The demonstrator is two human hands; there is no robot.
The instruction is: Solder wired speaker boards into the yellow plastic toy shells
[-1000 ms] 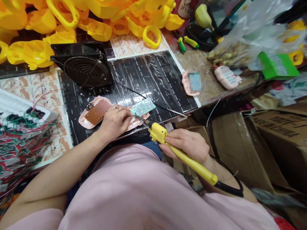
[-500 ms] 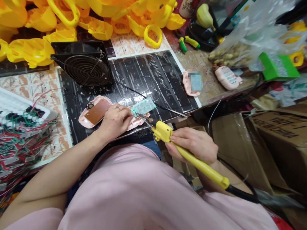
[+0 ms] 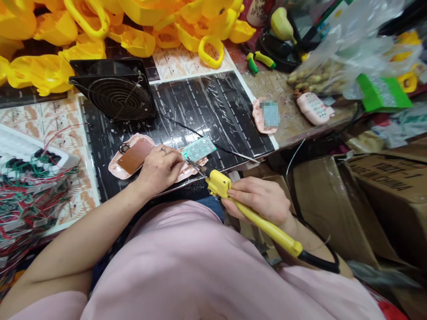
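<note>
While the right hand grips a yellow plastic soldering iron, the tool's long axis slants up and leftward, its tip pointing at the left end of a rectangular green circuit board. Just beside, the left hand bunches its fingertips; whether they pinch anything I cannot tell. The circuit board lies over a lumpy-edged pink plastic shell on a glossy black mat, near a smooth brown board and a black fan with round wire grille

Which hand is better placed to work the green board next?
Probably the right hand: it holds the yellow tool, tip at the green board. The left hand is beside that board, its grip unclear.
</note>
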